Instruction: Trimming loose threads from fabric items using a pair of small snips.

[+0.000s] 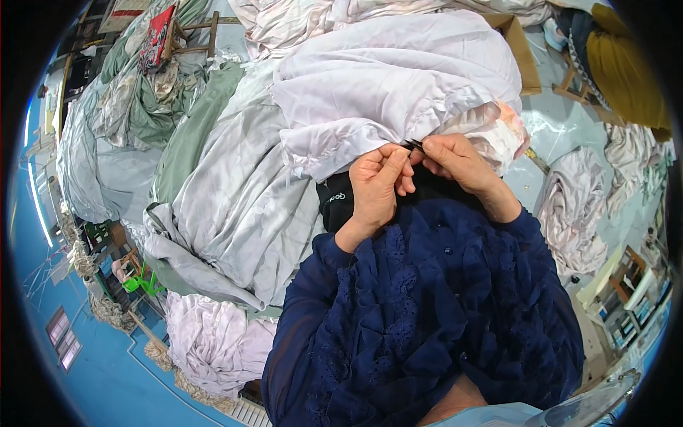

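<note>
White, satiny cloth (398, 64) spreads across upper centre of the frame, its gathered edge meeting two hands. The right hand's (459, 160) grip holds one slim dark tool (415, 144); the left hand's (380, 174) is pinched narrow, its contents too small to tell. Close work along the edge appears under way; the next move likely calls for a steady pinch and careful tool tip. One cardboard box (525, 60) stands upper right.
</note>
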Demonstrator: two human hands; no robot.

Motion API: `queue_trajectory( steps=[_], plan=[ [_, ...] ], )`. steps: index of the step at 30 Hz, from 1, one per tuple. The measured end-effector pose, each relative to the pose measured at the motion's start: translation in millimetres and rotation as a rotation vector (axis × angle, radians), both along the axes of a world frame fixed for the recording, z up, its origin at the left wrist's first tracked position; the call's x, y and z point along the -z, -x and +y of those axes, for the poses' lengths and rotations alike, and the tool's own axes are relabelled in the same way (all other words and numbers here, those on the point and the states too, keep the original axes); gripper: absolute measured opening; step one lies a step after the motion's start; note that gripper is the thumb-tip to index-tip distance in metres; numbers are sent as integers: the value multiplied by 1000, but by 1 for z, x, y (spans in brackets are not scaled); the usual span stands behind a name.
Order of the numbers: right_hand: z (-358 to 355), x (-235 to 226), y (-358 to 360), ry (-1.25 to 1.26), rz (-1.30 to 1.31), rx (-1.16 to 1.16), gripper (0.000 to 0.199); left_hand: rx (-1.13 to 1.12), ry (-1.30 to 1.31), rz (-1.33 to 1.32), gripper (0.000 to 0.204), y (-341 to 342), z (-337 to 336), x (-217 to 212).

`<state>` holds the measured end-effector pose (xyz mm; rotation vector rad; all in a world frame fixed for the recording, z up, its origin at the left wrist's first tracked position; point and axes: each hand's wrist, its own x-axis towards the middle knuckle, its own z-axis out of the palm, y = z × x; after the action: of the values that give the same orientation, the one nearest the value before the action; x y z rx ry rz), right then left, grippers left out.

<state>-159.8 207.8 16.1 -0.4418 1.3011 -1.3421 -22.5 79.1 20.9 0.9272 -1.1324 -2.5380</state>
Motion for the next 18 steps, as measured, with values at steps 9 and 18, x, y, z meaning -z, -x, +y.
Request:
queue_trajectory(
  steps=[9,18],
  plan=[
    [0,3,-2,7,-9,48,41,7,6,-6,16,0,0,0],
    [-1,3,2,57,44,-2,41,2,15,-15,16,-1,0,3]
  ],
)
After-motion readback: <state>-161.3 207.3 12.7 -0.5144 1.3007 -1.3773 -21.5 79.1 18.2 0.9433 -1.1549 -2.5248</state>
